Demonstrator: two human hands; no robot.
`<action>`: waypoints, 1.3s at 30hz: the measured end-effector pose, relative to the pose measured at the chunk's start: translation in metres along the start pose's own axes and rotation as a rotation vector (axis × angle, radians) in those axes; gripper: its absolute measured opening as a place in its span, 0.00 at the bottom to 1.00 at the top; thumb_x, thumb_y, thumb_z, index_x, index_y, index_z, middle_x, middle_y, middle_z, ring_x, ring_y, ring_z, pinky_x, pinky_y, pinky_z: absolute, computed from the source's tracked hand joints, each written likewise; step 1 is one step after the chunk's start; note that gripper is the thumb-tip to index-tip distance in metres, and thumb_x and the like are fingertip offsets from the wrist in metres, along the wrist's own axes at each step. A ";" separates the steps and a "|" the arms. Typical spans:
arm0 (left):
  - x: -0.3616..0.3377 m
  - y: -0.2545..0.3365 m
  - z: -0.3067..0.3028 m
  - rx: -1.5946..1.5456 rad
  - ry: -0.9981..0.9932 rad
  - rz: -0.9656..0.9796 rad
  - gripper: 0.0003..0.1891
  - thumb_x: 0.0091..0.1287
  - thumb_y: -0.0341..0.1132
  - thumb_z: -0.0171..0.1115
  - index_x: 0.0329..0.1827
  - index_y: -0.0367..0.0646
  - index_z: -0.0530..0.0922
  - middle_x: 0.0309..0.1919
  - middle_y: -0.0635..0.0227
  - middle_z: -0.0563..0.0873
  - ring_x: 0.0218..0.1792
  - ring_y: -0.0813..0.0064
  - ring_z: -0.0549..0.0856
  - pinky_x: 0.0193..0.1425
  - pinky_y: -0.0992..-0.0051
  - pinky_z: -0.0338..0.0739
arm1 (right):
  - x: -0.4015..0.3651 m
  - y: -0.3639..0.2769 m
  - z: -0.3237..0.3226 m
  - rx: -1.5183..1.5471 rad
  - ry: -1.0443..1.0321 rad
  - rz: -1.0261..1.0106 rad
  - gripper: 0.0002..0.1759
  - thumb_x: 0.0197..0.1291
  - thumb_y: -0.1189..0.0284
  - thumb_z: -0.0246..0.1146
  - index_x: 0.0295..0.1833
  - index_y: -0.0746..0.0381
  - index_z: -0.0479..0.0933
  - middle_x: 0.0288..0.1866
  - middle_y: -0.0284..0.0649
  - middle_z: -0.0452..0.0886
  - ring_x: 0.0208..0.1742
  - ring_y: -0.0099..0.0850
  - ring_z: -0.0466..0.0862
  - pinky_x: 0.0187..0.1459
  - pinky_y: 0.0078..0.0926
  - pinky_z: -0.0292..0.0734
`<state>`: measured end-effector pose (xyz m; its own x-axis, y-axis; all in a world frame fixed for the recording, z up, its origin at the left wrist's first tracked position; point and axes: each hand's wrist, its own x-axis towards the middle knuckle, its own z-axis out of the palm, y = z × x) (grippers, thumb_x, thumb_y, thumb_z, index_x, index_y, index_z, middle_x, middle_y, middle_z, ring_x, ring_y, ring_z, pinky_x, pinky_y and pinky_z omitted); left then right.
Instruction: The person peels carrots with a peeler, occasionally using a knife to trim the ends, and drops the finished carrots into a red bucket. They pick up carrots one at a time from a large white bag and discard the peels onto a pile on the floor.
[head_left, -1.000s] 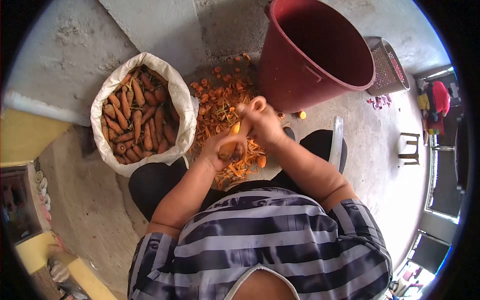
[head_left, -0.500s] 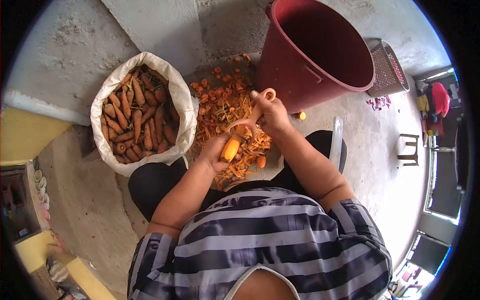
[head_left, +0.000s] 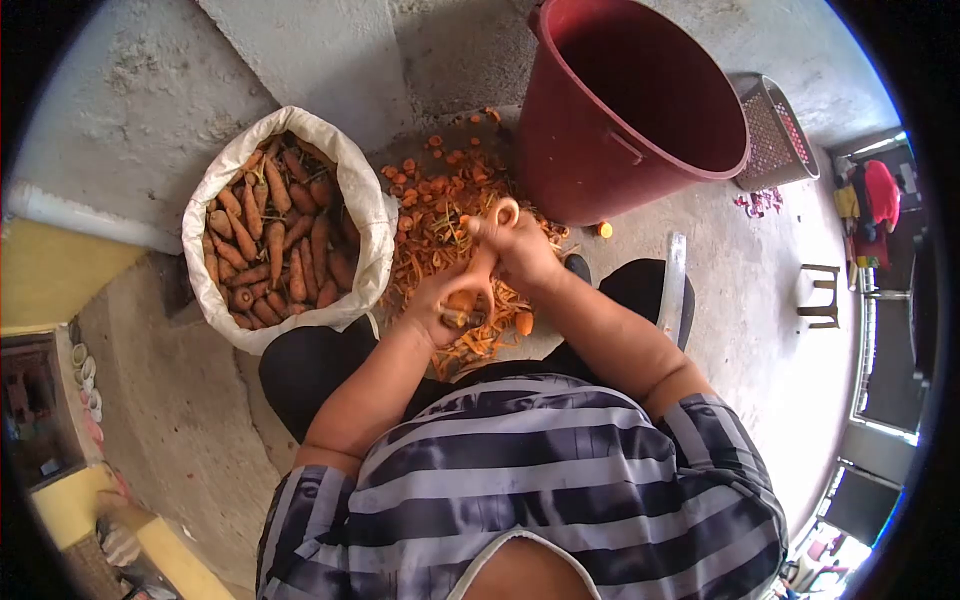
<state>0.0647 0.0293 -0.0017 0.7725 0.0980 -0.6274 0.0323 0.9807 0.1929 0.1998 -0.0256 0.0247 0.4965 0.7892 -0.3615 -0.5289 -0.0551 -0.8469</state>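
Observation:
Low in front of my body, my left hand [head_left: 434, 307] is wrapped round a carrot [head_left: 461, 300], whose bright orange, pared side faces up. My right hand [head_left: 524, 252] grips the handle of a pale orange Y-shaped peeler [head_left: 483, 264]; its looped end sticks out past my thumb. The peeler's forked head lies over the carrot, with the blade at the end closer to me. Beneath both hands is a spread of carrot peelings [head_left: 430, 262] and cut-off ends on the floor. A short orange carrot piece [head_left: 524, 322] rests at the right of the pile.
A white sack [head_left: 372, 215] full of unpeeled carrots [head_left: 275, 245] stands at the left. Behind my right hand is a large dark red bucket [head_left: 570, 150], with a perforated basket [head_left: 775, 140] beyond it. A knife-like translucent blade [head_left: 674, 285] lies by my right knee.
My right hand has drawn the peeler down toward me along the carrot. Its head now covers the carrot's near end. The left hand stays almost in place.

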 end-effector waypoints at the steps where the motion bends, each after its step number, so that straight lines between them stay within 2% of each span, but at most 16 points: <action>1: 0.001 0.000 -0.010 -0.015 -0.116 -0.048 0.14 0.69 0.44 0.42 0.46 0.46 0.71 0.28 0.67 0.74 0.25 0.75 0.73 0.24 0.80 0.68 | 0.008 0.001 -0.003 -0.018 0.015 -0.014 0.19 0.48 0.62 0.69 0.34 0.63 0.70 0.25 0.36 0.73 0.24 0.27 0.74 0.21 0.26 0.70; 3: 0.001 -0.001 -0.015 -0.032 -0.241 -0.087 0.14 0.70 0.46 0.43 0.47 0.46 0.69 0.28 0.68 0.71 0.25 0.76 0.71 0.24 0.80 0.67 | 0.043 -0.005 -0.031 -0.093 0.315 -0.026 0.18 0.48 0.64 0.70 0.32 0.64 0.71 0.21 0.37 0.72 0.17 0.26 0.72 0.16 0.24 0.68; 6: -0.011 0.001 0.001 -0.058 -0.197 -0.050 0.14 0.69 0.46 0.43 0.47 0.46 0.69 0.28 0.68 0.71 0.26 0.76 0.71 0.24 0.81 0.67 | 0.070 -0.018 -0.069 -0.116 0.579 -0.117 0.16 0.51 0.65 0.67 0.31 0.65 0.70 0.26 0.40 0.72 0.23 0.27 0.73 0.23 0.30 0.70; 12: 0.003 0.004 -0.015 0.035 -0.083 -0.013 0.15 0.68 0.45 0.46 0.46 0.43 0.70 0.30 0.64 0.77 0.25 0.75 0.75 0.23 0.79 0.68 | -0.001 -0.020 -0.003 -0.038 0.131 -0.004 0.17 0.51 0.63 0.68 0.34 0.63 0.69 0.24 0.35 0.70 0.22 0.25 0.73 0.20 0.25 0.68; 13: -0.001 0.001 -0.001 0.062 0.058 0.115 0.15 0.67 0.46 0.46 0.44 0.43 0.71 0.30 0.63 0.79 0.25 0.74 0.78 0.23 0.79 0.69 | -0.009 -0.010 0.007 -0.003 0.034 -0.010 0.18 0.50 0.63 0.68 0.34 0.63 0.69 0.24 0.35 0.70 0.22 0.25 0.72 0.20 0.25 0.67; 16: -0.006 -0.003 -0.001 0.061 0.039 0.096 0.14 0.66 0.46 0.49 0.43 0.45 0.73 0.29 0.66 0.78 0.25 0.73 0.78 0.24 0.78 0.72 | 0.006 0.000 -0.002 -0.046 -0.002 0.042 0.18 0.50 0.63 0.68 0.35 0.63 0.70 0.25 0.35 0.71 0.22 0.25 0.72 0.21 0.23 0.67; 17: 0.004 -0.002 -0.019 0.058 -0.206 -0.009 0.16 0.68 0.48 0.46 0.45 0.46 0.72 0.29 0.67 0.77 0.25 0.74 0.76 0.27 0.78 0.71 | 0.020 0.000 -0.010 -0.086 0.025 0.072 0.18 0.49 0.63 0.69 0.35 0.63 0.70 0.25 0.35 0.72 0.22 0.25 0.72 0.21 0.22 0.67; 20: 0.002 -0.004 -0.019 -0.037 -0.296 -0.078 0.17 0.70 0.49 0.42 0.46 0.45 0.70 0.31 0.67 0.74 0.25 0.76 0.73 0.26 0.78 0.70 | 0.066 -0.010 -0.053 -0.235 0.511 -0.016 0.17 0.49 0.64 0.69 0.34 0.64 0.71 0.24 0.40 0.73 0.21 0.29 0.72 0.22 0.29 0.66; 24: -0.003 0.000 -0.013 0.006 -0.188 -0.037 0.18 0.69 0.50 0.43 0.46 0.43 0.69 0.30 0.69 0.72 0.25 0.78 0.71 0.28 0.80 0.70 | 0.079 -0.019 -0.092 -0.155 0.723 0.059 0.15 0.55 0.63 0.64 0.35 0.63 0.71 0.26 0.42 0.76 0.22 0.29 0.75 0.23 0.30 0.69; 27: 0.014 0.002 -0.028 0.031 -0.105 0.037 0.18 0.69 0.49 0.44 0.50 0.45 0.69 0.31 0.66 0.75 0.30 0.73 0.77 0.30 0.76 0.74 | 0.044 -0.017 -0.070 -0.544 0.320 -0.067 0.13 0.57 0.67 0.62 0.30 0.65 0.71 0.23 0.37 0.74 0.18 0.24 0.70 0.18 0.25 0.64; 29: -0.005 0.005 -0.003 0.083 -0.116 0.043 0.18 0.68 0.48 0.46 0.51 0.44 0.70 0.34 0.65 0.77 0.34 0.70 0.79 0.31 0.74 0.77 | 0.009 0.001 -0.060 -0.949 0.007 -0.514 0.06 0.52 0.75 0.61 0.30 0.66 0.74 0.28 0.41 0.78 0.35 0.31 0.81 0.31 0.29 0.73; 30: -0.011 0.005 0.006 0.111 -0.124 0.042 0.19 0.67 0.47 0.47 0.52 0.43 0.70 0.36 0.64 0.78 0.36 0.68 0.81 0.31 0.73 0.78 | -0.016 -0.001 -0.043 -1.088 0.036 -0.568 0.04 0.49 0.77 0.61 0.32 0.65 0.76 0.29 0.45 0.78 0.36 0.39 0.81 0.35 0.30 0.75; 31: -0.012 0.004 0.005 0.109 -0.174 0.018 0.19 0.67 0.47 0.48 0.52 0.43 0.70 0.37 0.64 0.78 0.38 0.68 0.81 0.31 0.73 0.79 | -0.038 -0.007 -0.035 -1.161 -0.136 -0.516 0.17 0.44 0.71 0.68 0.41 0.66 0.76 0.35 0.48 0.78 0.37 0.44 0.81 0.39 0.34 0.75; 36: -0.006 -0.003 -0.005 0.149 -0.244 -0.039 0.19 0.66 0.45 0.50 0.53 0.41 0.70 0.37 0.64 0.79 0.37 0.70 0.82 0.29 0.71 0.81 | -0.098 -0.043 -0.044 -1.167 -0.409 -0.467 0.19 0.45 0.70 0.67 0.44 0.64 0.74 0.43 0.47 0.77 0.45 0.43 0.78 0.45 0.35 0.75; 38: -0.007 -0.003 -0.001 0.177 -0.244 -0.009 0.17 0.65 0.43 0.53 0.50 0.40 0.72 0.36 0.65 0.79 0.36 0.72 0.81 0.30 0.73 0.81 | -0.119 -0.050 -0.067 -1.438 -0.126 -0.566 0.20 0.45 0.66 0.67 0.43 0.63 0.74 0.47 0.45 0.76 0.46 0.42 0.78 0.45 0.35 0.75; 39: -0.008 -0.002 0.001 0.191 -0.244 0.008 0.17 0.65 0.41 0.55 0.49 0.39 0.72 0.36 0.65 0.79 0.35 0.74 0.81 0.31 0.74 0.81 | -0.132 -0.059 -0.075 -1.562 0.047 -0.448 0.20 0.46 0.63 0.67 0.41 0.64 0.74 0.47 0.47 0.76 0.47 0.42 0.78 0.45 0.35 0.75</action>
<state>0.0590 0.0266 0.0034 0.9017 0.0390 -0.4306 0.1269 0.9282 0.3499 0.2172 -0.1721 0.0935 0.4449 0.8953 0.0238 0.8167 -0.3946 -0.4211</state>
